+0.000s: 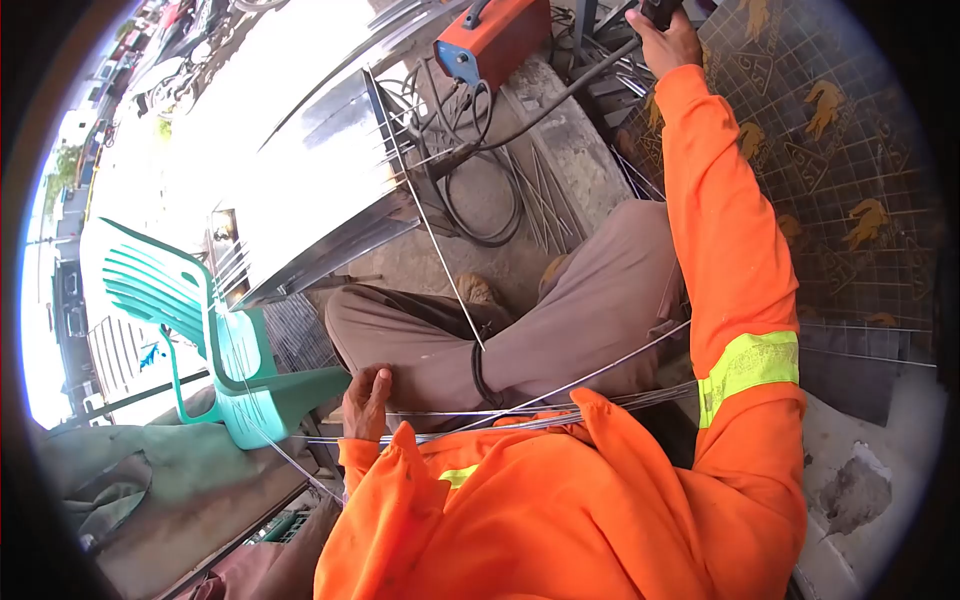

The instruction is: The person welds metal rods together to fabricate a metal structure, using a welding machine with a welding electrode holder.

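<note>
At the top right, my right hand (672, 42) is closed round a black handle (660, 12), with a thick dark cable close beside it. My left hand (368, 404) rests against my knee at the left, fingers partly hidden, with nothing visible in it. Several thin metal rods (640, 398) lie across my lap near that hand. One long thin rod (440, 245) slants from a shiny metal piece (335, 130) down to my thigh, by a black loop (480, 375).
An orange machine (492, 45) with cables stands at the top. Coiled cable (485, 238) and loose rods lie on the floor ahead. A green plastic chair (245, 385) is at the left. Dark printed board (800, 150) lies at the right.
</note>
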`<control>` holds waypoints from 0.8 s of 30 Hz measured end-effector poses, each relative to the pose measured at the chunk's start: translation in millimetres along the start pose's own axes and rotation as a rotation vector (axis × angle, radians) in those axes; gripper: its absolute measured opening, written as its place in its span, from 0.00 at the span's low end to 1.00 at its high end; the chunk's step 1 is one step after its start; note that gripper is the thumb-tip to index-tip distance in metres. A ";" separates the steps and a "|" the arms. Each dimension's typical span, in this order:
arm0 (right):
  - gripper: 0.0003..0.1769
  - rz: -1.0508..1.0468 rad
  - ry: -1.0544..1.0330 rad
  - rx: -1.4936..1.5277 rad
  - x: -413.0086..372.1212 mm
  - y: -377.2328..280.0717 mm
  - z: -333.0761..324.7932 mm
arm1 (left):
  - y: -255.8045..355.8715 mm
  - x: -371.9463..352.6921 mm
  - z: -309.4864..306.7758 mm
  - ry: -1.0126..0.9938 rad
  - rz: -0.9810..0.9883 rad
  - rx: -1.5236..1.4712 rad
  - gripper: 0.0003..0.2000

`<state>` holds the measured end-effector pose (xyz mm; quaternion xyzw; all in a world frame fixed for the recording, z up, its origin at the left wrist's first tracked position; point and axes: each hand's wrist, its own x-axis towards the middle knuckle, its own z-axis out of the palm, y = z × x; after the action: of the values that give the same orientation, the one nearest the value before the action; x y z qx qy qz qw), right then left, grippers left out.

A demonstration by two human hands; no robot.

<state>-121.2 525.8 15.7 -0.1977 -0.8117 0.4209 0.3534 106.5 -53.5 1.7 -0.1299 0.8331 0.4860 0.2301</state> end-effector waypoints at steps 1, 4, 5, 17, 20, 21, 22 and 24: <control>0.22 0.038 0.024 -0.059 0.4 -28.9 -0.2 | -0.7 1.5 0.5 0.000 -0.004 0.004 0.18; 0.20 0.085 -0.038 -0.158 6.4 -20.3 25.4 | -13.0 11.3 1.9 0.005 -0.007 -0.077 0.18; 0.20 0.085 -0.038 -0.156 9.5 -0.7 34.2 | -18.7 14.5 2.9 0.011 0.013 0.014 0.18; 0.22 0.070 0.222 -0.174 36.8 17.4 8.2 | -7.5 19.8 6.5 0.006 -0.038 0.057 0.18; 0.31 -0.018 0.051 -0.399 84.5 24.3 -26.1 | -4.1 18.1 6.4 -0.012 -0.050 0.053 0.18; 0.31 -0.166 0.078 -0.179 78.0 -21.2 -39.3 | -2.7 18.4 7.1 -0.018 -0.051 0.054 0.18; 0.30 -0.318 0.103 0.042 73.3 -68.1 -54.5 | -2.0 19.4 7.3 -0.020 -0.047 0.046 0.18; 0.34 -0.329 0.003 -0.023 72.2 -143.1 -87.3 | -0.9 19.6 4.6 -0.061 -0.096 0.051 0.19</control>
<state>-108.4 536.7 197.4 -0.0670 -0.8373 0.3477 0.4166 91.2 -49.9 -10.9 -0.1490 0.8306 0.4568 0.2815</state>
